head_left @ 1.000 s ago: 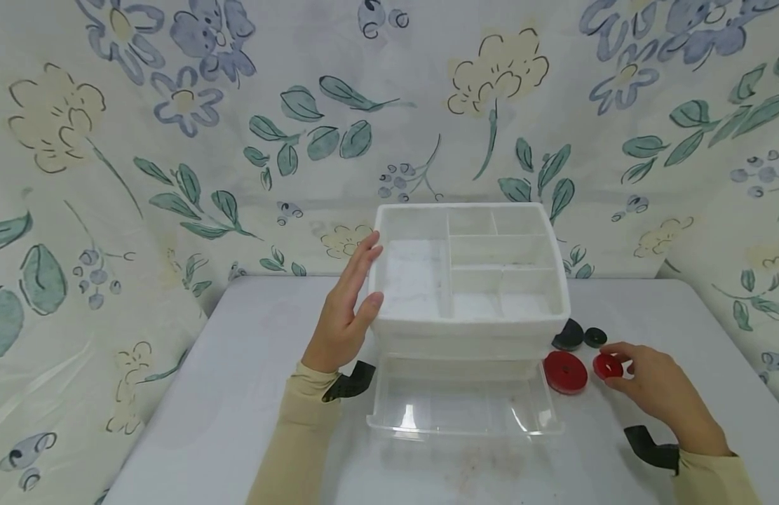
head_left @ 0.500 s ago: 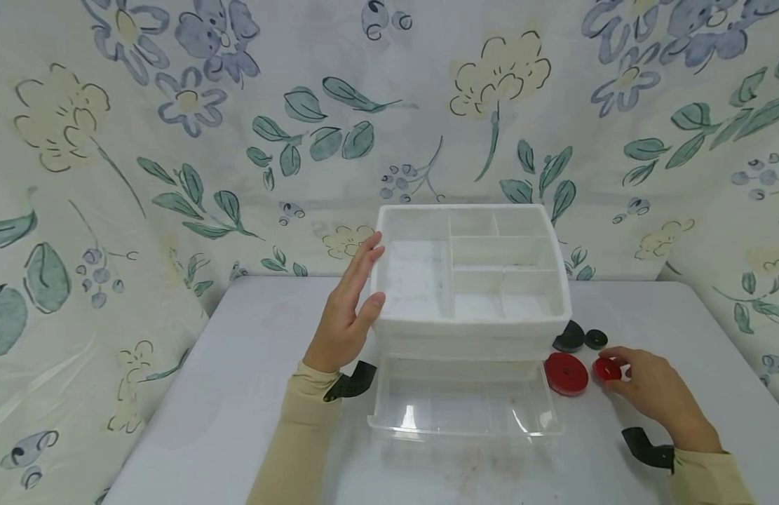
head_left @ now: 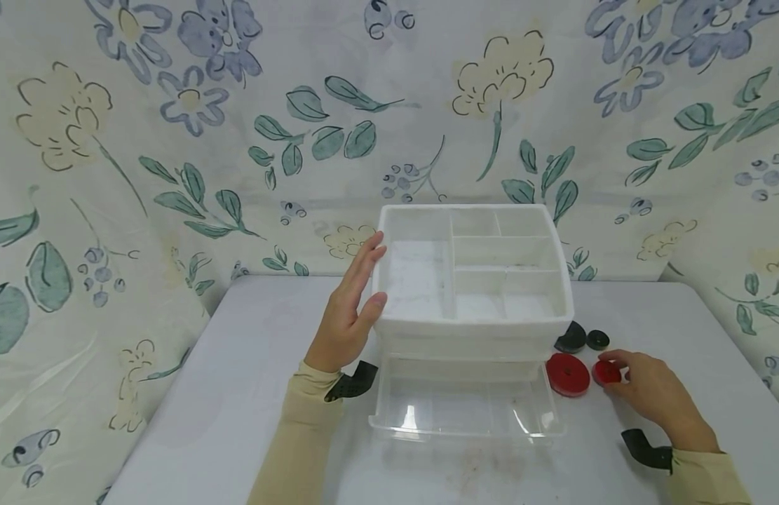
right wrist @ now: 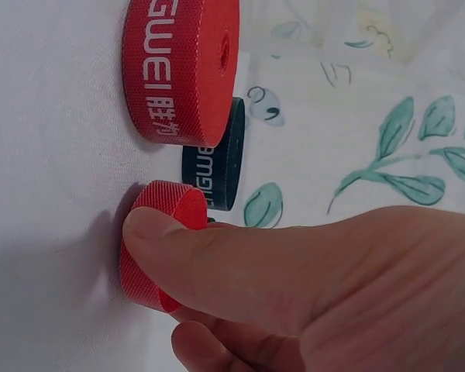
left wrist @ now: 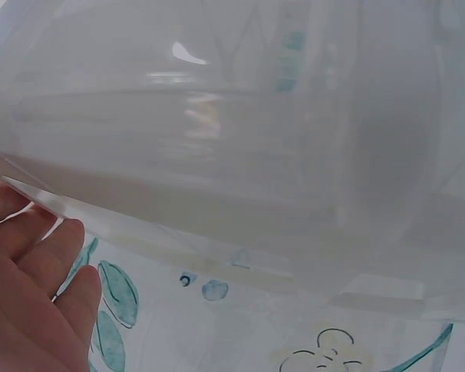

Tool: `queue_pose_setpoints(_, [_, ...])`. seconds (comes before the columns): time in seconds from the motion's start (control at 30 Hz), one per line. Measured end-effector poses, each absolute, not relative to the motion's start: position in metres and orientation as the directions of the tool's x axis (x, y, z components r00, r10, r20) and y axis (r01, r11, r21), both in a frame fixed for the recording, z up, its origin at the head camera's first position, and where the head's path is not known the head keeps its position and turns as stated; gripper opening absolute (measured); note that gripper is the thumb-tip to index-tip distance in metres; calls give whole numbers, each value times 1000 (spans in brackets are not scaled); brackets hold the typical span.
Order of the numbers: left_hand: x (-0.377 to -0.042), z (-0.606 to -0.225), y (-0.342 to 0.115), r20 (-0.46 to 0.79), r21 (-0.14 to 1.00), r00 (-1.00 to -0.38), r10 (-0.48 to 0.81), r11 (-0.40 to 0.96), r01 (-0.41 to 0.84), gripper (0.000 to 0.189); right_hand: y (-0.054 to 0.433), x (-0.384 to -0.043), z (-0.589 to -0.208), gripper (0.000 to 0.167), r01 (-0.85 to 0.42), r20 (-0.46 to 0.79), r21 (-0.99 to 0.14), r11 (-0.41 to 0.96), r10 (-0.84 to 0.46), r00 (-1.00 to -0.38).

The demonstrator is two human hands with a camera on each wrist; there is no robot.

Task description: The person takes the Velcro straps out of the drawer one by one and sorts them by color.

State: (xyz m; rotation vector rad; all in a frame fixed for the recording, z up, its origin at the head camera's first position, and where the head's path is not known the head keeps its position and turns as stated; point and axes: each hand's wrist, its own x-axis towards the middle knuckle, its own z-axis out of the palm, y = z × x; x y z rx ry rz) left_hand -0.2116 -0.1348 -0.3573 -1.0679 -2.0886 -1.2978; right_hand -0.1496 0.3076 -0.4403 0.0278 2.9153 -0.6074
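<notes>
At the right of the head view my right hand (head_left: 644, 386) pinches a small red roll of strap tape (head_left: 606, 374). The right wrist view shows the thumb across the side of this roll (right wrist: 143, 267), right at the white tabletop. Left of it lies a larger red roll (head_left: 567, 375) with white lettering. Behind are a black roll (head_left: 571, 339), partly hidden by the organizer, and a small black roll (head_left: 597, 340). My left hand (head_left: 343, 319) rests with extended fingers against the left side of a white plastic organizer (head_left: 474, 330).
A transparent drawer (head_left: 465, 417) stands pulled out from the organizer's front. The organizer's top is divided into several compartments. White cloth covers the table (head_left: 225, 421). A flowered curtain (head_left: 288, 140) hangs behind and at both sides. Black straps (head_left: 648, 449) stick out at both wrists.
The small red roll has gone from tilted, with its centre hole showing, to lying flatter beside the larger red roll. My right hand has lowered slightly with it. The left hand stays at the organizer.
</notes>
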Motion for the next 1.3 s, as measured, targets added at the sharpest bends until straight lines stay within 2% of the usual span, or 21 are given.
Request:
queue_pose_setpoints(0.5, [-211,-355,-135,713,535,-593,373,257,805,58,305,-151,-443,50,52,-159,-391,919,-11,-987])
queue_pose_setpoints(0.73, [-211,-357,-135,718,533,-586,375,244,810,59,306,-151,-440,58,91,-187,-385,919,20,-982])
queue_pose_setpoints(1.3, [-213,-358,-134,724,530,-581,370,239,813,57,284,-130,-401,65,7,-1,-371,929,7,-1000])
